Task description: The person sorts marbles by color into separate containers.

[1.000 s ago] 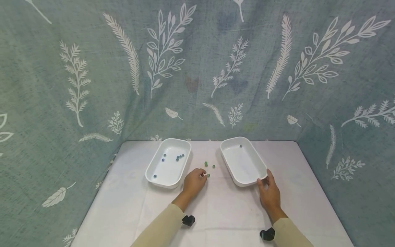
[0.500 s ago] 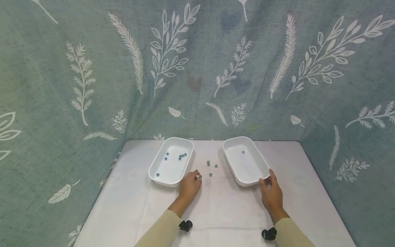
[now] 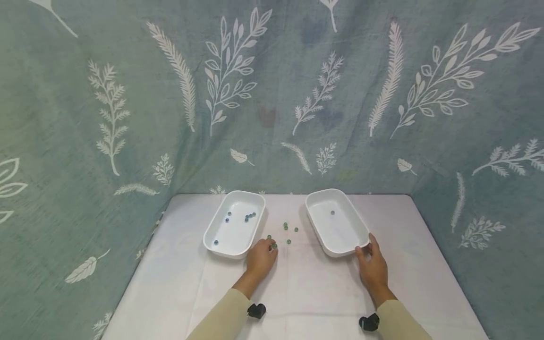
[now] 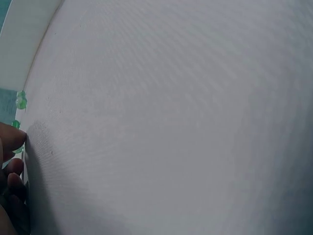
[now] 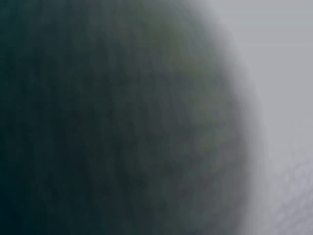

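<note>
Head view: left hand [image 3: 261, 259] among green marbles [image 3: 289, 242], right hand [image 3: 374, 269] on the right tray [image 3: 337, 233]

The curtain [image 3: 272, 94] hangs behind and on both sides, meeting the back and side edges of the table [image 3: 314, 288]. The table's front runs out of frame. Both trays stand towards the back, their far rims near that edge. A strip of table separates them, narrower at the back than the broad stretches between each tray and its side edge. Room spreads in front too, crossed by the two sleeves [image 3: 223, 314].

The right hand grips the near right corner of the right tray, thumb on the front and fingers round the side. Its wrist view is too dark and blurred to read. The left hand is just beside the left tray [image 3: 231, 238], fingers bent, with a green marble showing between finger and thumb; whether it is pinched I cannot tell.

Six green marbles lie on the table between the trays, two of them right at the left fingertips. Blue marbles [image 3: 216, 242] are scattered in the left tray; one grey marble [image 3: 332, 212] sits towards the far end of the right tray.
</note>
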`<state>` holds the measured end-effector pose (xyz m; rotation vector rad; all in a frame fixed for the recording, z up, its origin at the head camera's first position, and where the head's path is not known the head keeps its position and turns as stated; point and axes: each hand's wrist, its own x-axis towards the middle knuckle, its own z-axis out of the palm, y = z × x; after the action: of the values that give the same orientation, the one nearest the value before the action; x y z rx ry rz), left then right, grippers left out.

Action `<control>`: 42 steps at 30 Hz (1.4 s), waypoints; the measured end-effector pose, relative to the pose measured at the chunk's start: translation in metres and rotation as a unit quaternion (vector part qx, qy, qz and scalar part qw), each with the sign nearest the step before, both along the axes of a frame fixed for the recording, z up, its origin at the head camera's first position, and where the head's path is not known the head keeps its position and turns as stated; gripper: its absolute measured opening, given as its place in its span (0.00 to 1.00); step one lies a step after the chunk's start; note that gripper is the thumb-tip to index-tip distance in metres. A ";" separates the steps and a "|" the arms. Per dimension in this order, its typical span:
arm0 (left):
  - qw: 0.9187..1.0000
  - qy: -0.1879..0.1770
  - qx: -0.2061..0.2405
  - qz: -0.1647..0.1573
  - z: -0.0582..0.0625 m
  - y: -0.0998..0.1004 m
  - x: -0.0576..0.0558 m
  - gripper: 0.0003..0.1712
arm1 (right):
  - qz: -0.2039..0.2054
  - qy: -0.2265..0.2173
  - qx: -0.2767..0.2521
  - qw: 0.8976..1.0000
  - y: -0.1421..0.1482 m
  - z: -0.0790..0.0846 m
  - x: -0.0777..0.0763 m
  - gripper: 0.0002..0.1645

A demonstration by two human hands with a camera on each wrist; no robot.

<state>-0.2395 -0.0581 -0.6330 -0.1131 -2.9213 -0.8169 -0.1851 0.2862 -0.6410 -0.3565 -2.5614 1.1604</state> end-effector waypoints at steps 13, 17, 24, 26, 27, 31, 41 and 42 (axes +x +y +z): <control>0.998 0.005 0.058 -0.003 -0.002 0.001 0.004 0.08 | 0.011 -0.004 0.004 1.000 0.002 0.002 0.000 0.45; 0.995 0.017 0.095 -0.019 0.005 0.003 0.007 0.06 | 0.010 -0.005 0.008 1.000 0.004 0.004 -0.001 0.46; 0.990 -0.007 0.136 -0.031 0.012 0.007 0.009 0.07 | 0.007 -0.018 -0.006 1.000 0.001 0.004 -0.001 0.45; 0.990 -0.012 0.137 -0.034 0.012 0.008 0.008 0.08 | 0.007 -0.020 -0.009 1.000 0.000 0.004 0.001 0.45; 0.990 -0.013 0.135 -0.034 0.013 0.009 0.007 0.08 | 0.007 -0.020 -0.011 1.000 -0.001 0.004 0.002 0.46; 0.990 -0.013 0.133 -0.048 0.016 0.015 0.003 0.08 | 0.008 -0.013 -0.012 1.000 -0.001 0.001 0.003 0.45; 0.989 -0.015 0.127 -0.068 0.036 0.040 -0.007 0.07 | 0.010 -0.011 -0.010 1.000 0.000 0.002 0.002 0.46; 0.989 -0.014 0.130 -0.070 0.038 0.043 -0.007 0.07 | 0.010 -0.012 -0.008 1.000 0.000 0.002 0.002 0.46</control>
<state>-0.2469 -0.0152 -0.5954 -0.2899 -2.8250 -1.2215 -0.1834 0.2858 -0.6386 -0.3511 -2.5833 1.1905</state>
